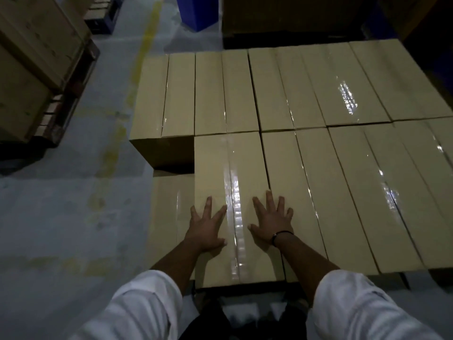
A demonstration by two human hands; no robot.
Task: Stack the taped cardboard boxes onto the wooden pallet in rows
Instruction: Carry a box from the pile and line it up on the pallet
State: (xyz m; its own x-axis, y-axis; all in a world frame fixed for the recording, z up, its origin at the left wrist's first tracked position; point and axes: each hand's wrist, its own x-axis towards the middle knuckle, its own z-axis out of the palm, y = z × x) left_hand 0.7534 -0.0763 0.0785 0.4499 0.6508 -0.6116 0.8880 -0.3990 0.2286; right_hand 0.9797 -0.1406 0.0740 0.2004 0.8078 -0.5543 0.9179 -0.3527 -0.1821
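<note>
With fingers spread wide and flat, holding nothing, the left hand (208, 225) and right hand (272, 223) press on the near box (235, 173), one of eight top boxes I can count, the pallet under them too dark to see.

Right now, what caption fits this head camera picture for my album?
Both hands, left hand and right hand, press flat on a taped cardboard box among stacked rows.
</note>
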